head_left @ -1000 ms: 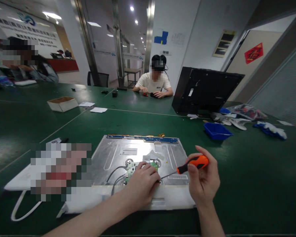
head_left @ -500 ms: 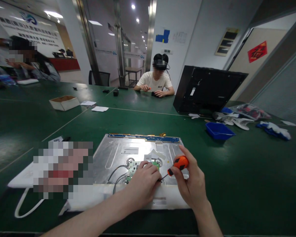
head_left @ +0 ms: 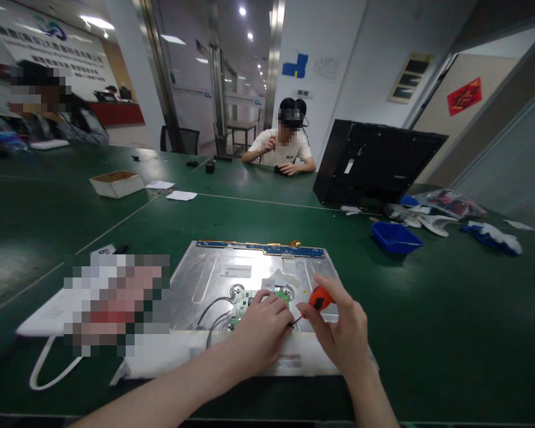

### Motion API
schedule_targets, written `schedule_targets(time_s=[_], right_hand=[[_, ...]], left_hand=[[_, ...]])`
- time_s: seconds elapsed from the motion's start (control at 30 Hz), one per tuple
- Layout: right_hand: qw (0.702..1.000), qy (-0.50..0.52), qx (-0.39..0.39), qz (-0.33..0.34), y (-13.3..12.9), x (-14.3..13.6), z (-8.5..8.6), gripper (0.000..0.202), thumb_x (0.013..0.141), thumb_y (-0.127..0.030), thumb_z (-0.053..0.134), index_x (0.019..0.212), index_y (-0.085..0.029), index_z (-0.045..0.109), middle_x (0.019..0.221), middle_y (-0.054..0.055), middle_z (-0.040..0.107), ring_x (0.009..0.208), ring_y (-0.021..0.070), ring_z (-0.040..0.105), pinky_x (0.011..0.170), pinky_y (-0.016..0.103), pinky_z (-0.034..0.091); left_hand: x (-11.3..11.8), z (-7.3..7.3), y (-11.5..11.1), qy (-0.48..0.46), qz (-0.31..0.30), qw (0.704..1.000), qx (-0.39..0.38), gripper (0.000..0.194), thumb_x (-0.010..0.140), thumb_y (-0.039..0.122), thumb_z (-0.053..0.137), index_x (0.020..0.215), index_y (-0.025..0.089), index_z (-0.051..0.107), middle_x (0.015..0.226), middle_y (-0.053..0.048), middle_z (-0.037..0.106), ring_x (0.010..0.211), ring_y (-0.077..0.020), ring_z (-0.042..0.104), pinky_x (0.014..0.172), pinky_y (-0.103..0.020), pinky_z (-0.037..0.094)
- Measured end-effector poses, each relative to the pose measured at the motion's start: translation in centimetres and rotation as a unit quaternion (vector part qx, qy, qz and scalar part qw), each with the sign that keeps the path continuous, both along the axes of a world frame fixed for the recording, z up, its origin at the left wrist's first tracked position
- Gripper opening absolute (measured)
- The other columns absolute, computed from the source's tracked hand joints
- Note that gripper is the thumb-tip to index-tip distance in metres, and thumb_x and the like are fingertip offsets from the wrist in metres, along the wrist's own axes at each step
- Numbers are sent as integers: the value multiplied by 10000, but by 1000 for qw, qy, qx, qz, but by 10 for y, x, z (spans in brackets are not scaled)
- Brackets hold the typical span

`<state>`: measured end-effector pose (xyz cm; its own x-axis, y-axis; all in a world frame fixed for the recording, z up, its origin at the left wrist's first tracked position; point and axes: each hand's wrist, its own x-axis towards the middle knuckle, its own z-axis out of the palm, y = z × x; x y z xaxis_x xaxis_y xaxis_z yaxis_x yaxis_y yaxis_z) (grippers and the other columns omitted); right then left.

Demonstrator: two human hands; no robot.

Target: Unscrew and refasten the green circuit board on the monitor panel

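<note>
A flat metal display panel (head_left: 223, 294) lies on the green table in front of me, with a blue circuit strip (head_left: 267, 248) along its far edge. My right hand (head_left: 345, 327) grips an orange and black screwdriver (head_left: 320, 298) between thumb and fingers. Its thin shaft slants down to the left, ending beside the fingers of my left hand (head_left: 267, 324). That left hand rests over a green circuit board (head_left: 241, 306), its fingers bent and close together; what lies under them is hidden. Dark cables (head_left: 211, 315) run from the board's left side.
A white device (head_left: 44, 315), partly blurred out, lies left of the panel with a white loop. Beyond are an open cardboard box (head_left: 118, 185), a blue tray (head_left: 396, 238), a black monitor (head_left: 374, 163) and blue-white gloves (head_left: 494, 236). A co-worker (head_left: 283, 142) sits opposite.
My right hand has shifted slightly left and turned on the screwdriver handle, its thumb now farther forward. My left hand stays on the board. The co-worker opposite has raised one hand.
</note>
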<state>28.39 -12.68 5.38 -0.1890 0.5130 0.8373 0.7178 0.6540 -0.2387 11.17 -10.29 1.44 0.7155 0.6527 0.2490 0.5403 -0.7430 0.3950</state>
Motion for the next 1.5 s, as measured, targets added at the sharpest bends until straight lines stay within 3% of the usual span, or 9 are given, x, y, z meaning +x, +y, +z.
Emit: schedule_targets(time_s=[0.3,0.67,0.97,1.1,1.3,1.5], right_hand=[[999,14,-34,-6,-5,-4,11,478,900,-137,543,1366,-188,455,991,83,694,766,166,678,631,265,561],[999,-12,40,-6,-2,-9,1,361,880,-192,642,1217,-197,512,824,33,644,643,159,632,517,260,494],[998,9,-57,28,-1,-2,13,427,903,-181,617,1311,-236,507,850,21,632,656,139,603,571,252,511],[991,20,-109,77,-4,-2,16,481,915,-155,561,1373,-252,450,936,34,681,783,164,654,647,266,549],[987,30,-128,90,-4,-1,15,442,901,-112,514,1325,-226,465,1160,88,675,887,175,675,762,308,578],[989,1,-107,106,-5,-5,20,471,929,-101,472,1381,-231,460,1284,113,611,1207,219,589,926,345,565]], left_hand=[[1,-3,2,17,-1,999,29,127,876,139,530,945,182,628,990,-60,655,984,-235,578,990,-440,366],[2,-15,2,20,2,997,79,145,894,146,516,1006,175,603,994,-65,649,981,-243,580,999,-450,367],[3,-7,0,26,-1,998,64,169,898,138,513,1043,179,591,1021,-81,646,1012,-249,591,1006,-461,374],[4,-5,0,26,5,998,62,145,911,151,505,1021,182,593,1010,-81,649,1017,-249,596,1002,-457,380],[3,-6,0,29,3,997,66,142,934,190,502,1045,188,590,1031,-82,650,1017,-252,599,997,-455,384],[4,-10,1,29,-2,996,83,130,918,191,548,1042,187,586,1064,-87,649,1054,-261,594,1002,-445,382]])
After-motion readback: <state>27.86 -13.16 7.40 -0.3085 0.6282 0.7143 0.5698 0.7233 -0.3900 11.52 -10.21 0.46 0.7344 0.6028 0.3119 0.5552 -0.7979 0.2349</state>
